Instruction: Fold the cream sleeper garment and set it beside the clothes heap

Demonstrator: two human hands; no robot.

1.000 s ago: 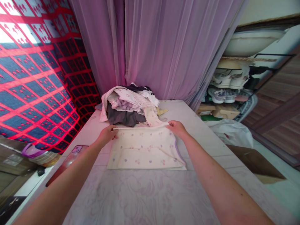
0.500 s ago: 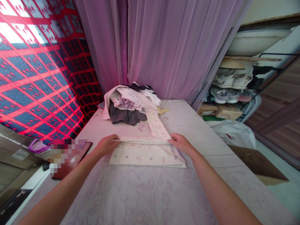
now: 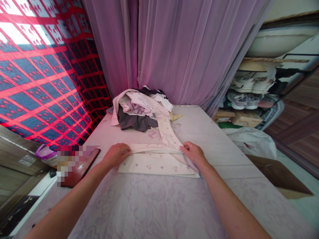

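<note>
A white shirt [image 3: 159,165] with small hearts and cherries printed on it lies partly folded on the bed. One long sleeve [image 3: 167,131] stretches away from its right side toward the clothes pile. My left hand [image 3: 117,154] pinches the left end of the raised fold, its fingertips partly hidden by the hand. At the fold's right end, my right hand [image 3: 193,152] grips the cloth between thumb and fingers, close to where the sleeve comes off. Between the hands the folded edge is held taut and roughly level.
A heap of clothes [image 3: 136,121], pink striped, dark grey and white, sits at the bed's far end before purple curtains [image 3: 174,49]. A dark red flat case [image 3: 82,172] lies left. Shoes [image 3: 243,99] fill a rack at right; a cardboard box [image 3: 274,171] stands beside the bed.
My left hand has shifted slightly inward along the fold, and the cloth between my hands has slackened a little. My right hand keeps its grip. The whole view has turned slightly left.
</note>
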